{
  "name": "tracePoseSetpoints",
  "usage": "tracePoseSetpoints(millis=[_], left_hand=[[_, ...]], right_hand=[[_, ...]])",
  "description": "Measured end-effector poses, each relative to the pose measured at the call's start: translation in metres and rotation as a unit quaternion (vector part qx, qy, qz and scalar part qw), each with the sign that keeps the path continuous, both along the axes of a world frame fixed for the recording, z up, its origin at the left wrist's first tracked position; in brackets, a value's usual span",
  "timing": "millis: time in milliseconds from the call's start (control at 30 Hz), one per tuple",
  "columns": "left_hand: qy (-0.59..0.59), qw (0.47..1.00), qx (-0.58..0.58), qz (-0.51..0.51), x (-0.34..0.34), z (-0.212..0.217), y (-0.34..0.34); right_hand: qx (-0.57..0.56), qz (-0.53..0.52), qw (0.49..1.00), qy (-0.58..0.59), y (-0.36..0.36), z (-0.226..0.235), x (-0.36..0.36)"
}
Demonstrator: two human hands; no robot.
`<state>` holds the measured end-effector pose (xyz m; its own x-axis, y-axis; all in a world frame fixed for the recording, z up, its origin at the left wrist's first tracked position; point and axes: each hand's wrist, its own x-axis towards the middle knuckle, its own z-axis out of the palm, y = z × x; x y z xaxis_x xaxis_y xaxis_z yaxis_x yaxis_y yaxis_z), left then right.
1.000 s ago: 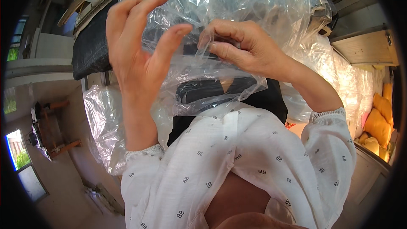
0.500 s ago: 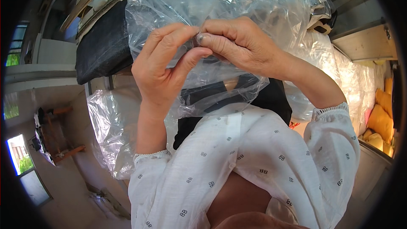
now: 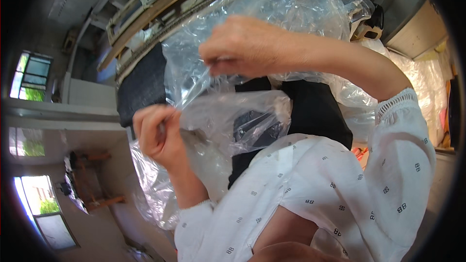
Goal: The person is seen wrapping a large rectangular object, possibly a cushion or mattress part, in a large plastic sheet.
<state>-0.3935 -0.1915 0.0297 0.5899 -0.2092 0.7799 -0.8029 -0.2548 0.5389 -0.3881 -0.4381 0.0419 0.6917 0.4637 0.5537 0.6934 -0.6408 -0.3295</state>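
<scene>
The person wears a white blouse with long, loose sleeves. The cloth is thin and light, and it carries a small dark print, tiny paired marks spread evenly over the whole garment. The right sleeve is wide and ends at the wrist in a cuff with a narrow band of openwork, like simple lace with little holes. The left sleeve ends in a plain gathered cuff. Both the left hand and the right hand are bare, with no gloves and no rings or watch visible.
</scene>
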Motion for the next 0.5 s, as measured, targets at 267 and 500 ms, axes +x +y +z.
tracePoseSetpoints(millis=[267, 500], left_hand=[[-0.077, 0.971, -0.214, 0.073, -0.026, 0.1, 0.182], [-0.169, 0.958, -0.122, 0.198, 0.077, 0.103, 0.175]], right_hand=[[-0.036, 0.106, 0.975, 0.192, -0.013, 0.003, -0.047], [-0.221, -0.21, 0.898, 0.318, -0.174, -0.127, -0.161]])
